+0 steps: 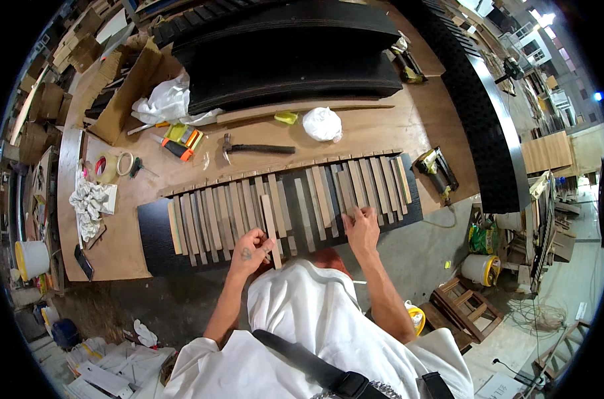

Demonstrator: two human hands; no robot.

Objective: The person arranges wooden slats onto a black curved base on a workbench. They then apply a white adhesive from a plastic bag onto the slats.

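Many narrow wooden strips lie side by side across a long black board (157,229), one row running from left to right. One strip (268,216) juts out nearer to me than its neighbours, and my left hand (251,251) has its fingers closed around the near part of it. Farther right, my right hand (362,229) is curled, thumb and fingertips pressed at the near end of another strip (345,189). A thin notched wooden rail (282,168) runs along the far ends of the strips. Between the hands, a dark stretch of board shows among the strips.
Behind the row lie a hammer (259,149), an orange-handled knife (177,147) and a white bundle (322,124). Black panels (289,73) are stacked farther back. A nail gun (437,174) sits to the right, beside a long black panel (491,126). Tape rolls (106,166) lie left.
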